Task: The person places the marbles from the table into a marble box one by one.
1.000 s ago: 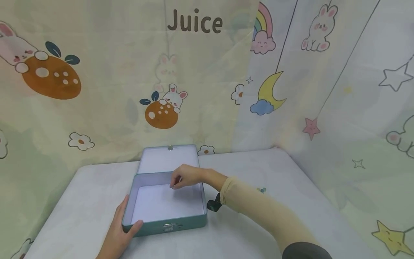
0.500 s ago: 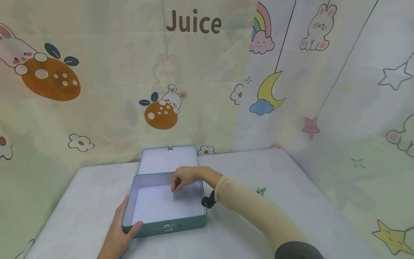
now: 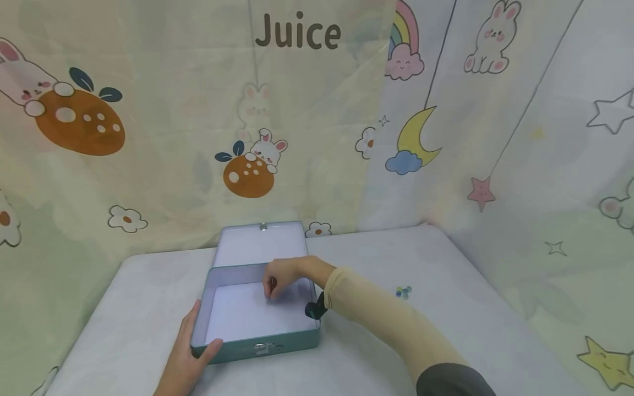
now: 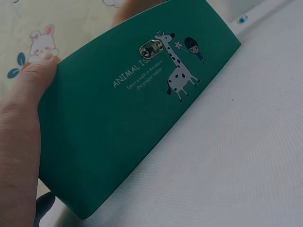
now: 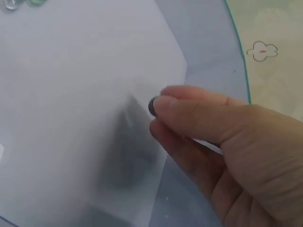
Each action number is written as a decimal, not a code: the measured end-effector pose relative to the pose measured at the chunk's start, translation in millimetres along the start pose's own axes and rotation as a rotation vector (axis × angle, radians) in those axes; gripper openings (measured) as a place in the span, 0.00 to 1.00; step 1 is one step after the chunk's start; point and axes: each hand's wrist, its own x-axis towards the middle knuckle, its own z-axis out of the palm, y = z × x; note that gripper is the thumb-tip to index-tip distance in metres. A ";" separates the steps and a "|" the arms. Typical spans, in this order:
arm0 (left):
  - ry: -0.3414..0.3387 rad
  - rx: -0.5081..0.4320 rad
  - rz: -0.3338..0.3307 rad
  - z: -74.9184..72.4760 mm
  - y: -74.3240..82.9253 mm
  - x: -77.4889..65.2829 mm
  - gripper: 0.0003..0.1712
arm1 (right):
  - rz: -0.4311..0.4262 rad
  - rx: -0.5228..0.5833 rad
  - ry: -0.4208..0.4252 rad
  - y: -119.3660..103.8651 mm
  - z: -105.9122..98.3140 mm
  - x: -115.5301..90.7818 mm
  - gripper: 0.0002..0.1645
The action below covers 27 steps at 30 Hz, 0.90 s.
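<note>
A green box (image 3: 233, 352) with a white inside stands on the table, its hinged lid (image 3: 262, 242) laid back behind it. My left hand (image 3: 185, 352) grips the near left corner, thumb on the front wall and fingers along the left side. The left wrist view shows that green front (image 4: 94, 127), with a metal latch (image 4: 151, 48) and a giraffe print. Inside the box, my right hand (image 3: 283, 278) hangs over the floor. Its thumb and fingers pinch a small dark round piece (image 5: 152, 106), mostly covered by the fingertips.
Several small blue and green pieces (image 3: 403, 292) lie on the white table (image 3: 376, 258) right of the box, beyond the right sleeve. A clear bead (image 5: 12, 4) and a green bead (image 5: 36, 2) show at the right wrist view's upper edge. A printed cloth (image 3: 163, 137) hangs behind.
My right hand has come slightly lower and nearer inside the box, its fingertips turning more downward. The left hand keeps its grip on the corner, and the box stays put.
</note>
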 end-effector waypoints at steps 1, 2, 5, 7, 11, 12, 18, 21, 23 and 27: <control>-0.002 -0.003 0.000 0.4 -0.2 -0.2 0.54 | -0.005 -0.026 0.001 -0.3 1.7 0.9 0.04; -0.004 -0.004 0.001 0.7 -0.3 -0.3 0.54 | -0.010 -0.054 0.000 -0.5 3.5 1.9 0.04; -0.006 0.001 -0.001 1.2 -0.6 -0.4 0.54 | -0.012 -0.105 -0.004 -2.3 7.6 4.2 0.04; -0.003 0.007 0.002 1.6 -0.8 -0.3 0.53 | -0.005 -0.122 -0.006 -3.2 9.6 5.8 0.04; 0.009 0.010 0.012 2.4 -1.5 0.0 0.53 | 0.008 -0.147 -0.007 -5.3 11.4 7.9 0.04; 0.010 0.011 0.010 2.4 -1.6 0.0 0.53 | 0.009 -0.158 -0.008 -6.2 11.7 8.2 0.04; 0.017 0.016 0.011 0.3 -2.0 -1.7 0.53 | 0.009 -0.200 -0.025 -17.9 10.7 7.2 0.07; 0.019 0.006 0.042 0.0 -3.9 0.8 0.52 | 0.024 -0.216 -0.027 -21.3 9.2 5.3 0.09; 0.020 -0.002 0.056 0.6 -5.5 2.3 0.52 | 0.026 -0.228 -0.028 -21.7 7.6 3.5 0.10; 0.027 -0.008 0.063 1.1 -8.3 1.6 0.53 | 0.003 -0.243 -0.009 -19.3 2.8 -0.4 0.10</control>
